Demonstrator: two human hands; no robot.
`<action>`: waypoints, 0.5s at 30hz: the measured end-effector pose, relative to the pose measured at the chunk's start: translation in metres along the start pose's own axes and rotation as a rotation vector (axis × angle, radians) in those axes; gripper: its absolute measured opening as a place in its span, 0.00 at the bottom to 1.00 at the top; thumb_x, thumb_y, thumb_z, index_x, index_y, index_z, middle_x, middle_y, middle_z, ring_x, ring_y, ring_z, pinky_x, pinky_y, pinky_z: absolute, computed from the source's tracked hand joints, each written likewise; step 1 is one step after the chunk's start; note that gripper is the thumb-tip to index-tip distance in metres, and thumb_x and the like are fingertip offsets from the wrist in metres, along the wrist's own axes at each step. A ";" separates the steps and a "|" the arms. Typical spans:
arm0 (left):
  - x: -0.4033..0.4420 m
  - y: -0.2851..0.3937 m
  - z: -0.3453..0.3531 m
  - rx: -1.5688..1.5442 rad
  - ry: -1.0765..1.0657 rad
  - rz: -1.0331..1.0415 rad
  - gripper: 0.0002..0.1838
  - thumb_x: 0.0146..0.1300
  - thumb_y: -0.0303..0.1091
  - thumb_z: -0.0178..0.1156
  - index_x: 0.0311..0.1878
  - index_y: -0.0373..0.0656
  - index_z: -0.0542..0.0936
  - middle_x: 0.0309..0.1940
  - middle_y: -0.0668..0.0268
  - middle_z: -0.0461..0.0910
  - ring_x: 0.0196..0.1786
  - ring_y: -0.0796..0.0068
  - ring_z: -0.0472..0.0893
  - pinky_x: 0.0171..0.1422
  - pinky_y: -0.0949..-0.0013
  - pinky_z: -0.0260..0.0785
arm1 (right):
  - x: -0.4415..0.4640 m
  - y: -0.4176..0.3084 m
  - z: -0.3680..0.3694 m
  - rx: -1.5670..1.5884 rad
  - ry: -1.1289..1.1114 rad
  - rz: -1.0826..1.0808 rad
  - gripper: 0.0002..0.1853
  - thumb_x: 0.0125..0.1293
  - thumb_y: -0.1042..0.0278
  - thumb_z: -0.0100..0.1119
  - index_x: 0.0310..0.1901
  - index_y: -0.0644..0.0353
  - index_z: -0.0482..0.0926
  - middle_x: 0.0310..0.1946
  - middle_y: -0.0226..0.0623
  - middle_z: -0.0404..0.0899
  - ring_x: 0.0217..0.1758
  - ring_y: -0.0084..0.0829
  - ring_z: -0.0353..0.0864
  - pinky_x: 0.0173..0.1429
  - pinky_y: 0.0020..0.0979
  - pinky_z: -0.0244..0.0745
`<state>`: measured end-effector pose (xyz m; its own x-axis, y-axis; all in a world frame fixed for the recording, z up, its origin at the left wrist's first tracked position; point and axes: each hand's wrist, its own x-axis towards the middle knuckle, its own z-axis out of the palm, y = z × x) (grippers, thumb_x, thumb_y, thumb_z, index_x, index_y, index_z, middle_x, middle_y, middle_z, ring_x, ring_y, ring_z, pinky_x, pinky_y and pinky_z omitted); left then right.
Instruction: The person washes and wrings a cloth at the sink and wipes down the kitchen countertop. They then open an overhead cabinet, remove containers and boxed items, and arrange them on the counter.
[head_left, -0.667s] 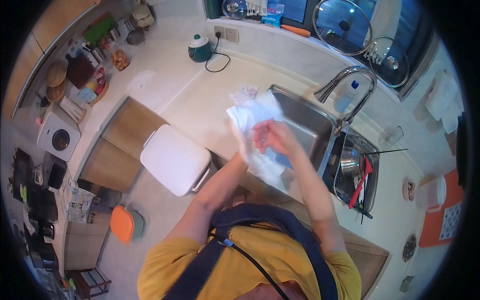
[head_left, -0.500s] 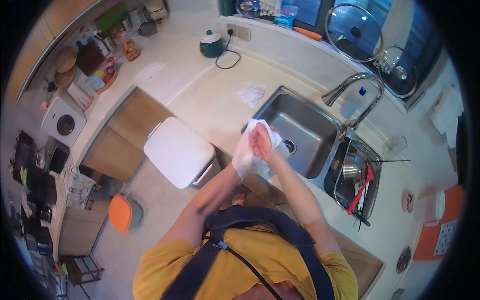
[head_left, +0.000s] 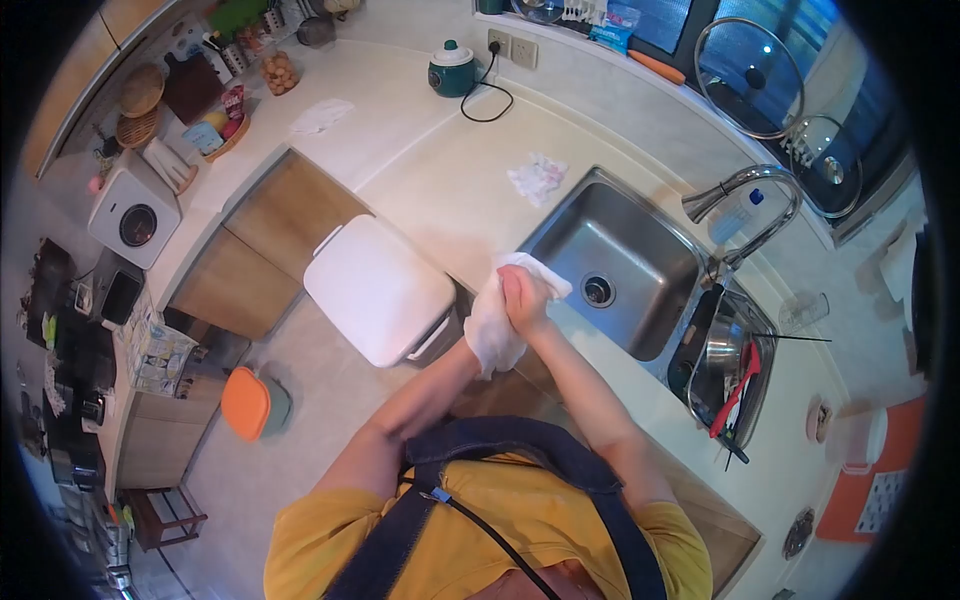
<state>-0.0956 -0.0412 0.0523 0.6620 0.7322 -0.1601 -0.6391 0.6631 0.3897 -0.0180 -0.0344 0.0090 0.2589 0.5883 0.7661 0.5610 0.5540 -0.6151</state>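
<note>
A white cloth [head_left: 488,335] is bunched between my two hands, in front of the sink's near left corner. It drapes over my left hand [head_left: 513,277] and wrist, hiding most of that hand's fingers, which seem folded with the cloth. My right hand [head_left: 530,305] is closed, pressed against the cloth and my left hand. To the right of both hands lies the steel sink [head_left: 640,240], with its drain [head_left: 598,290] showing. Left of them stands a bin with a white lid [head_left: 380,290].
A curved faucet [head_left: 755,185] rises behind the sink. Right of it, a rack [head_left: 765,400] holds a metal bowl and red-handled utensil. Crumpled white paper [head_left: 540,180] and a green jar [head_left: 452,75] sit on the counter. An orange-lidded bin [head_left: 252,403] stands on the floor.
My right hand has turned from an open palm to closed against the cloth and left hand. The view has shifted, so the sink appears farther right.
</note>
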 end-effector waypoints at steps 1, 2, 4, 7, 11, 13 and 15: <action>0.007 0.000 -0.017 -0.023 -0.008 -0.015 0.17 0.71 0.48 0.41 0.47 0.46 0.71 0.35 0.68 0.74 0.39 0.76 0.75 0.45 0.73 0.70 | 0.000 0.006 0.005 -0.092 0.015 -0.169 0.04 0.61 0.76 0.49 0.32 0.62 0.75 0.20 0.39 0.73 0.22 0.37 0.75 0.27 0.35 0.70; 0.013 0.004 -0.035 -0.040 -0.016 -0.031 0.17 0.71 0.48 0.41 0.47 0.46 0.71 0.36 0.68 0.74 0.41 0.75 0.75 0.47 0.72 0.69 | 0.001 0.010 0.013 -0.096 0.018 -0.167 0.04 0.61 0.76 0.49 0.32 0.62 0.75 0.20 0.39 0.73 0.22 0.37 0.75 0.27 0.35 0.70; 0.019 0.015 -0.066 -0.081 -0.030 -0.068 0.17 0.71 0.48 0.41 0.49 0.46 0.71 0.39 0.67 0.74 0.45 0.75 0.75 0.51 0.71 0.69 | -0.002 0.013 0.029 -0.131 -0.092 -0.162 0.04 0.58 0.78 0.49 0.34 0.61 0.75 0.25 0.40 0.75 0.23 0.41 0.75 0.27 0.37 0.70; 0.014 0.049 -0.104 0.052 0.165 -0.126 0.18 0.71 0.48 0.41 0.52 0.46 0.69 0.45 0.68 0.72 0.49 0.76 0.73 0.53 0.73 0.68 | 0.001 0.012 0.066 -0.154 -0.116 -0.134 0.06 0.56 0.77 0.52 0.36 0.61 0.74 0.24 0.40 0.74 0.21 0.41 0.74 0.26 0.37 0.69; 0.018 0.095 -0.138 -0.007 0.108 -0.150 0.17 0.72 0.44 0.40 0.54 0.45 0.68 0.45 0.67 0.72 0.52 0.74 0.72 0.57 0.72 0.66 | 0.007 0.006 0.116 -0.206 -0.171 -0.068 0.09 0.54 0.76 0.54 0.38 0.61 0.73 0.25 0.40 0.74 0.24 0.41 0.75 0.28 0.37 0.69; 0.016 0.120 -0.145 0.033 0.057 -0.115 0.15 0.72 0.42 0.40 0.54 0.46 0.68 0.46 0.66 0.71 0.52 0.74 0.71 0.57 0.71 0.65 | 0.013 0.006 0.137 -0.296 -0.205 0.029 0.11 0.55 0.74 0.54 0.41 0.60 0.73 0.29 0.41 0.74 0.31 0.42 0.75 0.36 0.38 0.69; 0.020 0.136 -0.144 0.066 0.000 -0.068 0.14 0.71 0.40 0.40 0.54 0.46 0.67 0.46 0.66 0.70 0.53 0.73 0.71 0.57 0.70 0.65 | 0.019 0.023 0.142 -0.356 -0.268 0.085 0.13 0.55 0.72 0.55 0.43 0.60 0.72 0.35 0.42 0.74 0.40 0.43 0.74 0.44 0.38 0.67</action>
<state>-0.2252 0.0860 -0.0281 0.7031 0.6857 -0.1882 -0.5653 0.6996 0.4371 -0.1116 0.0727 -0.0173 0.1297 0.7808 0.6112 0.7942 0.2872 -0.5354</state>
